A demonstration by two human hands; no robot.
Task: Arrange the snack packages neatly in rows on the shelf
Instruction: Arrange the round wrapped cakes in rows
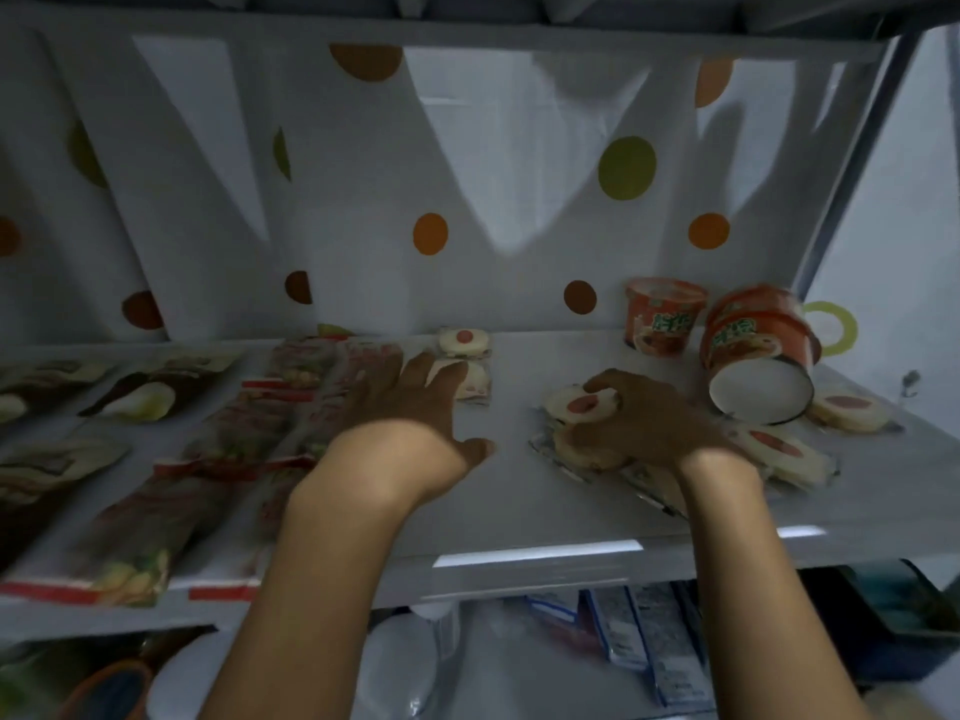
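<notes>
Reaching in from the bottom of the frame, two bare forearms stretch over the white shelf (519, 511), which runs across the whole middle band. Behind it, filling the upper frame, hangs creased white cloth (363, 174) with orange, green and brown dots.

The left hand (410, 407), centre frame, lies palm down with fingers straight and thumb spread to the right. Its fingertips rest on a small clear pack (475, 387) and it grips nothing. The right hand (649, 423), right of centre, has its fingers curled over a round snack pack (582, 405), a white disc with a red middle in clear wrap, which it holds against the shelf.

Long snack packs (234, 433), glossy with red end strips, lie in rows at lower left, just beside the left wrist. Darker flat packs (52, 459) sit at the far left edge, blurred.

Two orange noodle tubs stand at right rear. One tub (662, 314) is upright. The tipped tub (758, 366) lies on its side, white base toward the camera, close behind the right hand.

More round white-and-red packs lie loose at right: one (779, 449) beside the right wrist, one (847, 407) near the shelf edge, and another (464, 343) at the back centre, beyond the left fingertips.

Blue-white packets (649, 641) show under the shelf at lower right.
</notes>
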